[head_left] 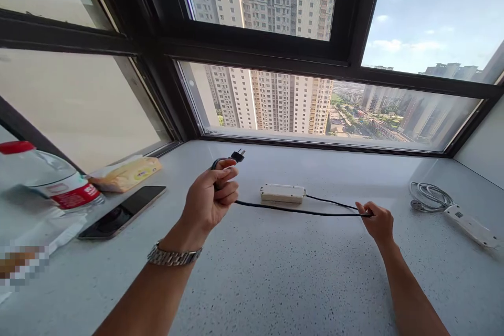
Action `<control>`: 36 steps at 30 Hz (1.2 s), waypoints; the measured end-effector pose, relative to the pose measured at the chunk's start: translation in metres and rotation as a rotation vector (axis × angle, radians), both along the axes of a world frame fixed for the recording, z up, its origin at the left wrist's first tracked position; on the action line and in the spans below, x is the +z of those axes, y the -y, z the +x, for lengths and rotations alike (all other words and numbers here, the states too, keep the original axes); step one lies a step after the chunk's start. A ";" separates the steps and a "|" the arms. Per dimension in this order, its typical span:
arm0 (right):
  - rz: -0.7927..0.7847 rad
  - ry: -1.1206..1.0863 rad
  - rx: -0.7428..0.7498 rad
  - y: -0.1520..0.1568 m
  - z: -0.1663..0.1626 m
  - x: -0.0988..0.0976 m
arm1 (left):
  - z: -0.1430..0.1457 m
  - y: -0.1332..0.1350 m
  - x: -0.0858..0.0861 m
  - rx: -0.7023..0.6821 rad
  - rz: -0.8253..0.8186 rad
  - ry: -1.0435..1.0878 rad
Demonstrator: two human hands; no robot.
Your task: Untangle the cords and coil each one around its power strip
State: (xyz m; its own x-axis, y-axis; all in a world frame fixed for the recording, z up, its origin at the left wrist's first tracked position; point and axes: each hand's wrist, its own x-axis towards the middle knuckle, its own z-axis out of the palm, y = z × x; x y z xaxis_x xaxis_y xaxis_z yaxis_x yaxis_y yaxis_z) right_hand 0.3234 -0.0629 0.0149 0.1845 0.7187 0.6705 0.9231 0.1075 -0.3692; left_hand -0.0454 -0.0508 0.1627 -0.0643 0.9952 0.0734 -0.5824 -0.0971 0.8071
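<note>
My left hand [214,191], with a metal watch [174,257] on the wrist, is closed round a black power cord [291,210] near its plug end. The black plug [238,156] sticks up above the fingers, prongs pointing up and to the right. Further right, my right hand [377,220] pinches the same cord, which stretches almost straight between the two hands. From the right hand the cord runs back to a white power strip [282,193] lying on the speckled white sill behind it.
On the right lies a second white power strip [470,226] with a coiled grey cord [431,196]. At left are a phone [124,211], a yellow tissue pack [126,174] and a red-capped bottle [65,184]. Dark-framed windows [260,60] border the sill [299,278].
</note>
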 end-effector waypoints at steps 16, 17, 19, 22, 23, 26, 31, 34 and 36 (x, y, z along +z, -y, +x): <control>-0.747 -0.085 0.666 0.025 -0.044 0.007 | -0.009 0.010 -0.085 -0.263 -0.138 -0.415; -0.827 -0.124 0.733 0.026 -0.041 0.010 | -0.007 0.010 -0.085 -0.271 -0.127 -0.434; -0.996 -0.217 0.844 0.028 -0.035 0.016 | -0.002 0.009 -0.085 -0.274 -0.105 -0.453; -1.220 -0.344 0.978 0.030 -0.032 0.026 | 0.007 0.004 -0.080 -0.262 -0.082 -0.440; -1.269 -0.373 1.004 0.031 -0.033 0.028 | 0.010 0.002 -0.077 -0.254 -0.076 -0.427; -1.372 -0.404 1.031 0.036 -0.043 0.030 | 0.021 -0.006 -0.064 -0.215 -0.046 -0.383; -1.391 -0.405 0.979 0.037 -0.061 0.019 | 0.031 -0.019 -0.035 -0.147 0.047 -0.297; -1.222 -0.603 0.805 0.028 -0.061 0.010 | 0.030 -0.020 -0.021 -0.149 0.106 -0.295; -1.062 -0.818 0.641 0.020 -0.058 0.003 | 0.029 -0.016 -0.018 -0.175 0.127 -0.337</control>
